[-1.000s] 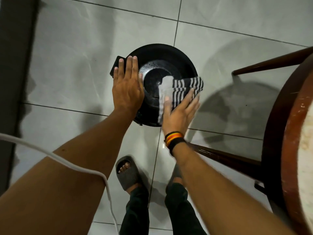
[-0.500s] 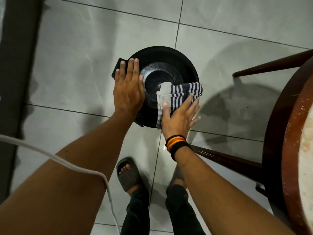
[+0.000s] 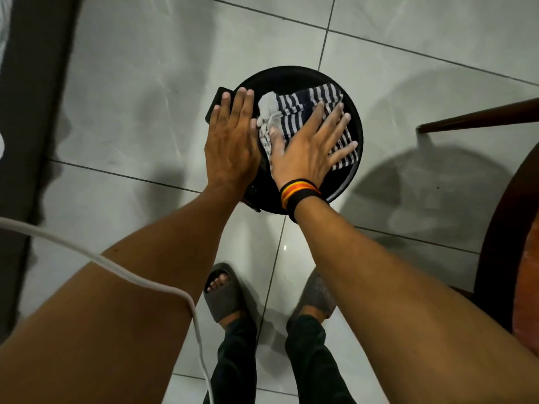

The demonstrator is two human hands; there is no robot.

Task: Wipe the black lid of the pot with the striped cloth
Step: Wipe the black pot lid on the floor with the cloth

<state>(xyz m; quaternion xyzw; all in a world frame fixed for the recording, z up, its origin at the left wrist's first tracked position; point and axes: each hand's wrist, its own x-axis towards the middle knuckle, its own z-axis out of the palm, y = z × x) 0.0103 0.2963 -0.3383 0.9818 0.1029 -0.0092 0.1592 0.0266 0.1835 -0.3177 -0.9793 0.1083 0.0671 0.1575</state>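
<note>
The cloth (image 3: 309, 123) has spread from the lid's (image 3: 354, 167) 4 o'clock edge over its centre, hiding the knob. The lid sits on the pot on the floor (image 3: 131, 83). Right hand (image 3: 306, 153) presses the cloth flat, fingers splayed toward 1 o'clock; left hand (image 3: 230, 141), open, steadies the 9 o'clock rim.

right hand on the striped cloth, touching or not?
Touching. The head view shows the right hand laid flat on the striped cloth, fingers spread over its stripes with no gap, pressing it onto the black lid.
</note>
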